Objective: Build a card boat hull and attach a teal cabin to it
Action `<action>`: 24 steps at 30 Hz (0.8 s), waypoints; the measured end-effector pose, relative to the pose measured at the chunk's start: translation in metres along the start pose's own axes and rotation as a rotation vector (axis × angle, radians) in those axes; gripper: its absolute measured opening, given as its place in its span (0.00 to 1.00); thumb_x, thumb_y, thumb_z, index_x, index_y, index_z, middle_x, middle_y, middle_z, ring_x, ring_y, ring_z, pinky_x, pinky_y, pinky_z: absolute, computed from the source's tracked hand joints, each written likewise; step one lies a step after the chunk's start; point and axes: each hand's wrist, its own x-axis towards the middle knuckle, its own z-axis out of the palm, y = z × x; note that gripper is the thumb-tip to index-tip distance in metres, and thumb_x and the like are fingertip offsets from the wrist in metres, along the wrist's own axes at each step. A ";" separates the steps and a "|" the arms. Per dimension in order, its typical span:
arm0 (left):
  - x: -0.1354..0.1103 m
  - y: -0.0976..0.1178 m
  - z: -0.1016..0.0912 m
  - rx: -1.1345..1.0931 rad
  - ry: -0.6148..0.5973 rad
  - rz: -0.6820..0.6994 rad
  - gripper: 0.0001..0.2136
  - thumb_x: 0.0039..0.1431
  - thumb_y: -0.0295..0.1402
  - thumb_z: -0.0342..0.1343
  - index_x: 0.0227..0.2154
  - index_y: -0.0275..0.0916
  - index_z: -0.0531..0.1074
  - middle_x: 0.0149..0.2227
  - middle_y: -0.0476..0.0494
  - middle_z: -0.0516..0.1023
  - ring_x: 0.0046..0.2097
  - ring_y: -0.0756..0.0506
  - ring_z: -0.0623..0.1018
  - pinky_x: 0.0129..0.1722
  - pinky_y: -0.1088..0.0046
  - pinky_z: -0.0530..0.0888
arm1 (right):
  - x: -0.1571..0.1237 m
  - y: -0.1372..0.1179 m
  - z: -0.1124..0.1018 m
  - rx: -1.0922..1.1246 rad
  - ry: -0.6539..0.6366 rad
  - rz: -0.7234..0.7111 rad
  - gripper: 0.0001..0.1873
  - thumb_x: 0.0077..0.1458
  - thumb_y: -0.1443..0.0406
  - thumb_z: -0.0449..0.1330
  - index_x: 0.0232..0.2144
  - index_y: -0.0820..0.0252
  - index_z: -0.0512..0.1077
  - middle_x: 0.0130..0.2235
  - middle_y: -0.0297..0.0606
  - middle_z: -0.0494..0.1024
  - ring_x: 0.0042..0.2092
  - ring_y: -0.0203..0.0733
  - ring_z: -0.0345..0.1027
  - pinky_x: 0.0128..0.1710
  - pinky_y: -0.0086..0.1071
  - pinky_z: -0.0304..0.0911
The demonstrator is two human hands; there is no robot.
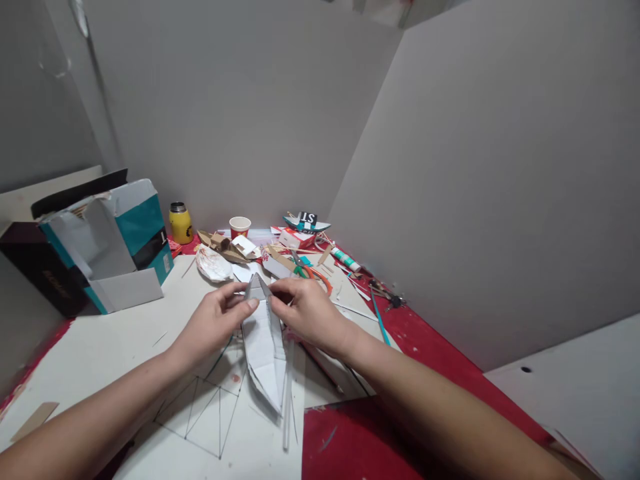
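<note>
A white cardboard boat hull (261, 333), long and pointed at both ends, is held between my two hands over the pale board. My left hand (220, 313) pinches its left wall near the far tip, with the thumb at the inner edge. On the opposite wall, my right hand (300, 307) pinches with thumb and fingers. The hull's near tip points toward me, just beside a thin clear stick (287, 407) on the board. Parts of the fingers on the outer sides of the hull are hidden.
The pale board (130, 360) bears a drawn triangle pattern. A torn teal-and-white box (135, 227) stands left. Behind my hands are a yellow bottle (181, 223), a paper cup (240, 227), orange-handled scissors (320, 277), a glue tube (346, 258) and a small model boat (306, 223). Grey partitions rise behind.
</note>
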 end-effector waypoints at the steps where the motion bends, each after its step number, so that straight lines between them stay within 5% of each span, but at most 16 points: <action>1: 0.000 -0.001 0.001 0.045 0.007 0.036 0.20 0.54 0.38 0.60 0.49 0.37 0.73 0.41 0.44 0.80 0.42 0.43 0.77 0.39 0.73 0.72 | 0.000 0.000 0.001 -0.005 -0.007 -0.011 0.11 0.51 0.75 0.55 0.29 0.63 0.77 0.30 0.38 0.80 0.29 0.37 0.70 0.28 0.26 0.58; 15: -0.005 -0.009 0.003 0.319 0.046 0.261 0.16 0.63 0.34 0.50 0.50 0.35 0.74 0.43 0.44 0.80 0.42 0.43 0.76 0.43 0.72 0.70 | -0.007 0.000 0.013 0.129 0.117 -0.165 0.13 0.57 0.71 0.55 0.41 0.63 0.78 0.35 0.45 0.81 0.35 0.42 0.74 0.37 0.32 0.65; 24: -0.001 -0.018 0.005 0.258 0.005 0.245 0.17 0.67 0.39 0.43 0.46 0.38 0.74 0.42 0.46 0.80 0.43 0.44 0.75 0.44 0.72 0.69 | -0.006 0.005 0.027 0.122 0.039 -0.035 0.09 0.53 0.73 0.56 0.30 0.65 0.76 0.28 0.38 0.77 0.30 0.39 0.68 0.31 0.29 0.60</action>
